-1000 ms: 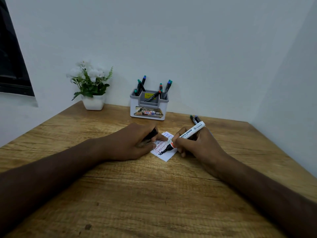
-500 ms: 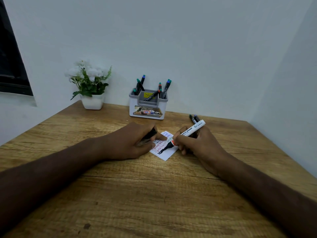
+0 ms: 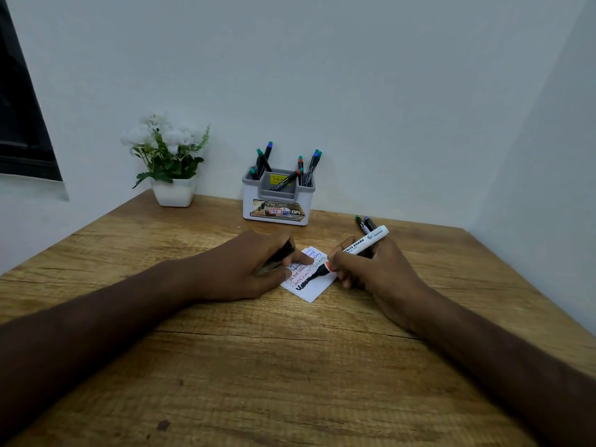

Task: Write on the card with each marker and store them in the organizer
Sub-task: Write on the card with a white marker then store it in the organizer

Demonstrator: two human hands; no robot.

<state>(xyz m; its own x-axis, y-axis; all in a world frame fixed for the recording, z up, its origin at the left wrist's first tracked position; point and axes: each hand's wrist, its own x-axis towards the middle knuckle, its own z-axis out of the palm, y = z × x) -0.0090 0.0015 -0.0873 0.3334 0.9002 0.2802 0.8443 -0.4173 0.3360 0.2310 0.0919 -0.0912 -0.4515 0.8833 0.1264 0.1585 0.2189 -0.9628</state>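
Whiteboard marker (image 3: 361, 247) is pinched in the right hand (image 3: 371, 269), fingers curled tight round the white barrel just above the orange collar, black tip down on the card (image 3: 317, 290). Left hand (image 3: 254, 266) is curled round a black cap (image 3: 283, 253) while its fingertips press the card's left side flat on the desk (image 3: 290, 366). That little white card sits between the two hands, already full of blue, red and green scribbles, with a thick black squiggle along its near edge. Compared with half a second ago the tip has slid a bit to the right and the black line looks longer; the left hand hasn't budged. Back by the wall the grey-and-white organizer (image 3: 277, 204) holds several markers with green, blue and red ends, a potted white flower (image 3: 169, 159) sits to its left, and two more markers (image 3: 364, 222) lie on the desk just behind the right hand.
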